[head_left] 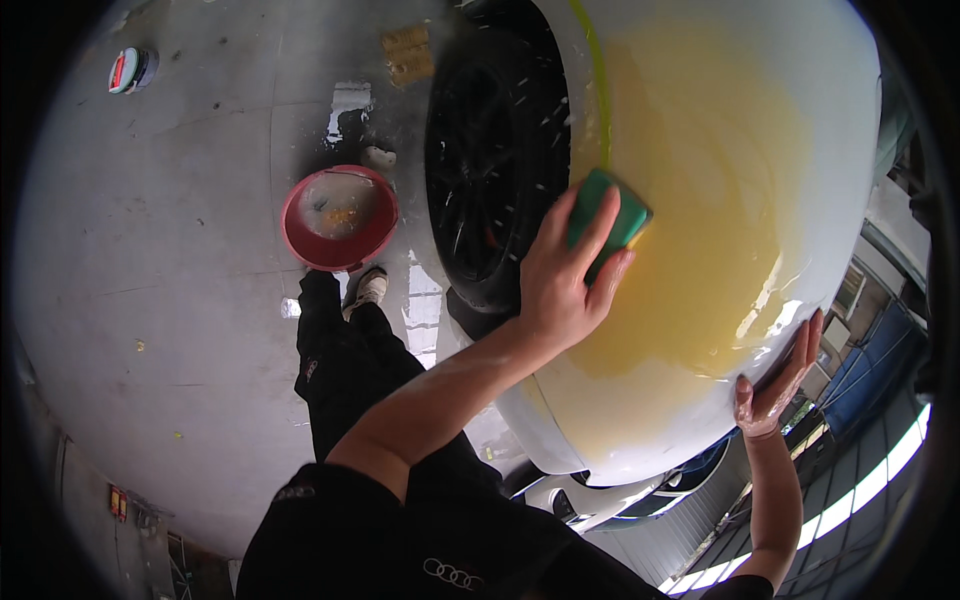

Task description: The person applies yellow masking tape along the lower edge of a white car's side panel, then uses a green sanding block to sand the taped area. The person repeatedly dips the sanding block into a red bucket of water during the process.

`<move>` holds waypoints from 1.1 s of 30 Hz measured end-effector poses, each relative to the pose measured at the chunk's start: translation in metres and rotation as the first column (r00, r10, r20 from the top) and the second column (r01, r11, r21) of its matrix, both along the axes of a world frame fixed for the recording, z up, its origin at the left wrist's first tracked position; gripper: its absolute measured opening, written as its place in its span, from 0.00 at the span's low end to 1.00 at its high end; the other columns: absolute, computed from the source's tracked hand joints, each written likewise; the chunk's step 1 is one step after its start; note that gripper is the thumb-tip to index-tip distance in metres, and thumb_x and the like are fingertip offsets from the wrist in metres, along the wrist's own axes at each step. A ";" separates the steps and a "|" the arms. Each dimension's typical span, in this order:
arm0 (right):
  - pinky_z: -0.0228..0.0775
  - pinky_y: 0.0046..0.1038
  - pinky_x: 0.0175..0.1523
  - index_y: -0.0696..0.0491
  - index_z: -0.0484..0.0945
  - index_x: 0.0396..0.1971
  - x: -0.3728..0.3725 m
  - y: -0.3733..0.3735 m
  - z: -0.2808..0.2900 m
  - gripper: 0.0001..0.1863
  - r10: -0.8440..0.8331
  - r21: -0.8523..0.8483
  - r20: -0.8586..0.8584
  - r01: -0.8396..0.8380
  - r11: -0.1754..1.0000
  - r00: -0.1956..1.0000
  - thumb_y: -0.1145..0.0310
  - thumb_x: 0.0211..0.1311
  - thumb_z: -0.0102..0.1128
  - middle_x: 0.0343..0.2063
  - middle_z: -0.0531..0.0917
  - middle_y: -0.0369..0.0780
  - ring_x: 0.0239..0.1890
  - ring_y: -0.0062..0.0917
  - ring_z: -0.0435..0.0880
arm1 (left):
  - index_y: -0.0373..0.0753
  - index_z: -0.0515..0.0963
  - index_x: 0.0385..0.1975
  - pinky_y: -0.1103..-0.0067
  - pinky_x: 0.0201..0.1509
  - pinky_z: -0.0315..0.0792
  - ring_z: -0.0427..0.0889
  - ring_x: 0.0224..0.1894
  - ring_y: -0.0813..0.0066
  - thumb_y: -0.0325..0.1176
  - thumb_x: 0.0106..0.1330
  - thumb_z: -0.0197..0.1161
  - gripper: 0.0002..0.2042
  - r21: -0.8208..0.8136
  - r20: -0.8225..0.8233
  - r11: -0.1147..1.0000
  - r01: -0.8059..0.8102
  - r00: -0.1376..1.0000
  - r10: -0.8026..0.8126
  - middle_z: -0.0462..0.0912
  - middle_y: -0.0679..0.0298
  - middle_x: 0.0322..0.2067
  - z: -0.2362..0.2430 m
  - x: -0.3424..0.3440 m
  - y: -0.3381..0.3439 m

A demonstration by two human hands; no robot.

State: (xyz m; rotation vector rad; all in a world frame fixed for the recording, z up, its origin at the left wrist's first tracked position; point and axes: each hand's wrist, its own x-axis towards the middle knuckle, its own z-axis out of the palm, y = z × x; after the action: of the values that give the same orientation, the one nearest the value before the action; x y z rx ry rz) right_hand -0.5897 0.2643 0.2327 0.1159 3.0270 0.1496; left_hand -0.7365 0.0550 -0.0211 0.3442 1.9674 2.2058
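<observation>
My left hand point(568, 285) grips a green block point(606, 215), which looks like a sanding block, and presses it to the car's body panel near the wheel arch. The panel point(850, 110) is white with a large, wet yellowish patch point(700, 230) that shines with water. A yellow-green strip of tape point(598, 80) runs along the arch edge above the block. My right hand point(778, 385) lies flat against the panel's far right edge, fingers stretched out and holding nothing. To the left of the block is the black wheel point(490, 170), with water drops in front of it.
A red basin point(293, 230) of cloudy water stands on the grey floor by my shoe point(371, 288). Puddles point(422, 300) lie beside the wheel. Flattened cardboard point(407, 53) and a round can point(127, 71) are farther off. Another white car point(600, 500) stands beyond the panel.
</observation>
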 end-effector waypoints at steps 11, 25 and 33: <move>0.48 0.57 0.79 0.60 0.52 0.79 0.001 0.002 -0.001 0.56 -0.026 -0.030 -0.006 0.026 0.999 1.000 0.29 0.69 0.52 0.78 0.52 0.60 0.81 0.56 0.52 | 0.37 0.77 0.68 0.64 0.62 0.80 0.83 0.63 0.47 0.30 0.68 0.69 0.26 -0.003 -0.067 0.999 -0.045 0.997 0.045 0.79 0.40 0.60 -0.015 -0.011 0.009; 0.48 0.55 0.79 0.62 0.54 0.78 0.001 0.001 -0.003 0.57 -0.023 -0.008 -0.020 0.023 1.000 1.000 0.28 0.67 0.53 0.77 0.55 0.60 0.80 0.55 0.54 | 0.40 0.85 0.58 0.62 0.50 0.84 0.87 0.53 0.46 0.39 0.69 0.69 0.19 0.012 -0.087 0.987 -0.157 0.984 0.158 0.83 0.46 0.57 -0.022 -0.042 0.032; 0.51 0.52 0.79 0.60 0.57 0.78 -0.005 -0.002 -0.003 0.53 0.039 -0.024 -0.040 -0.040 0.999 0.998 0.31 0.69 0.54 0.77 0.57 0.58 0.79 0.52 0.58 | 0.44 0.78 0.68 0.61 0.57 0.84 0.86 0.58 0.42 0.39 0.63 0.73 0.31 -0.014 -0.229 0.996 -0.089 0.970 0.084 0.78 0.39 0.63 -0.007 0.072 -0.024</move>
State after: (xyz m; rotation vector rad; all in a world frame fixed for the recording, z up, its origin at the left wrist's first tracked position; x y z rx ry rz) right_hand -0.5949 0.2624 0.2292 0.0568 3.0705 0.1140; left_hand -0.6647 0.0314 -0.0277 0.5407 2.1617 2.2830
